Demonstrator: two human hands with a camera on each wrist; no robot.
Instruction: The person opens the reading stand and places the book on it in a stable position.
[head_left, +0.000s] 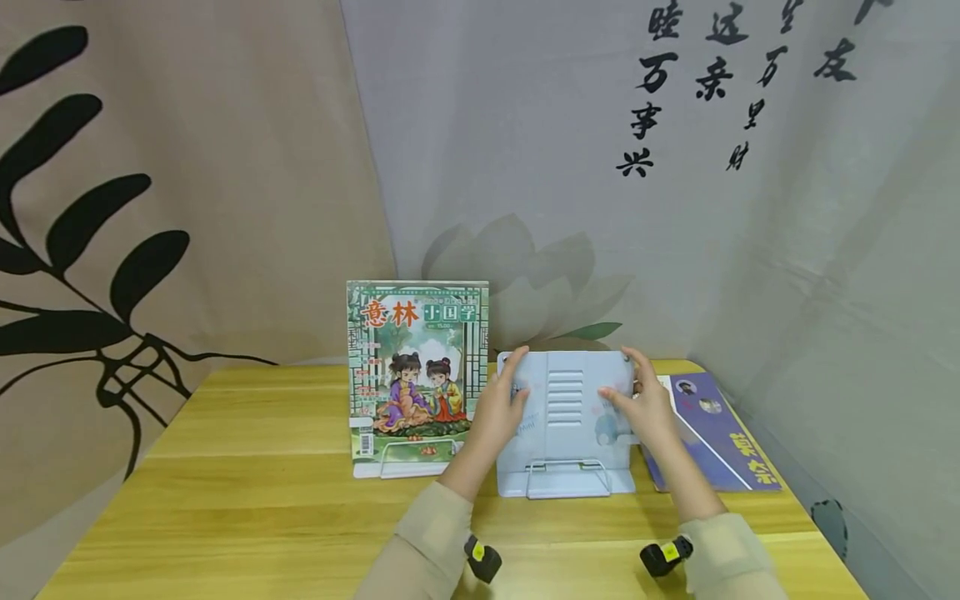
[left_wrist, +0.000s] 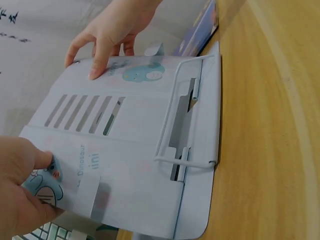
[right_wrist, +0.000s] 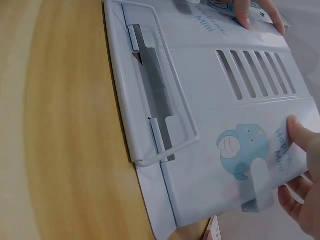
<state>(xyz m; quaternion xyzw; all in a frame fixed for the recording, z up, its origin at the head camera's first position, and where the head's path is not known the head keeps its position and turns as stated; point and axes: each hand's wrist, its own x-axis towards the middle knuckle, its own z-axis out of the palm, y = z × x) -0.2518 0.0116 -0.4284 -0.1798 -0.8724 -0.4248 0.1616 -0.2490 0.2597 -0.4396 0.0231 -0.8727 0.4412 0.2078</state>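
Note:
A pale blue-white book stand (head_left: 564,442) stands upright on the table, leaning back, with its wire page holder (head_left: 570,462) at the front base. Slots run down its middle panel, and blue dinosaur pictures (right_wrist: 245,147) with lettering decorate both sides. My left hand (head_left: 491,417) grips its upper left edge, thumb on the front face. At the upper right edge my right hand (head_left: 652,408) holds it the same way, its thumb (right_wrist: 300,132) on the printed face and other fingers behind. Nothing rests on this stand's face.
Just left, a colourful magazine (head_left: 420,367) leans on a second white stand (head_left: 367,471). A purple book (head_left: 712,433) lies at the right, partly behind my right hand. The wooden table (head_left: 247,492) backs onto a printed curtain (head_left: 517,125). Keyboard keys (left_wrist: 45,232) show in the left wrist view.

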